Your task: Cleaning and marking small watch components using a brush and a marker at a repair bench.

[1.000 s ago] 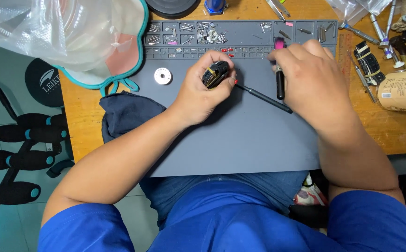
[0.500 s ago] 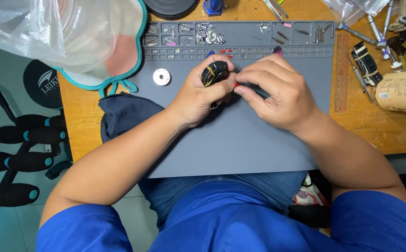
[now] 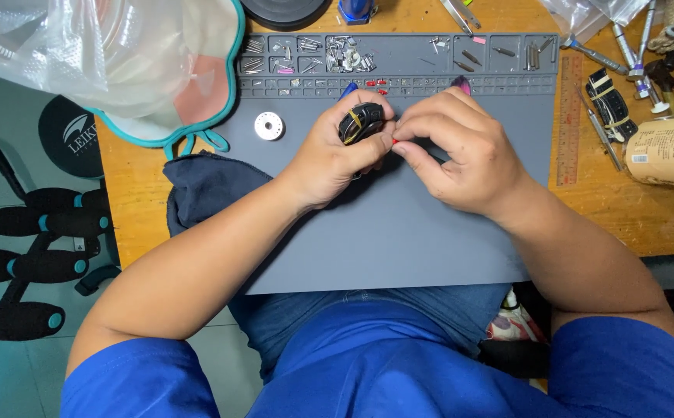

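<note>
The left hand (image 3: 335,155) is clamped around a small black device with a yellow band (image 3: 360,122), holding it just above the grey work mat (image 3: 399,240) with thumb and fingers wrapped about its sides. The right hand (image 3: 461,151) sits just beside it, touching it, its fingertips (image 3: 399,143) pinched together at the device's right edge; whether they hold a tool or a tiny part there cannot be told, as the fingers hide it. Both hands meet over the upper middle of the mat, which lies on a wooden counter (image 3: 615,209). Just beyond the hands, the mat's far edge carries a row of small compartments (image 3: 337,54) filled with screws and tiny metal bits. To the left of the left hand, a small white round spool (image 3: 269,125) rests on the mat, and farther left lies a crumpled clear plastic bag (image 3: 81,54) over a teal-rimmed tray. Near the left forearm, a dark blue cloth (image 3: 205,190) hangs over the counter's edge. To the right of the right hand lie a wooden ruler (image 3: 569,116), a black watch strap (image 3: 612,101), several metal tools and a tan cardboard cylinder (image 3: 666,151) on its side.
</note>
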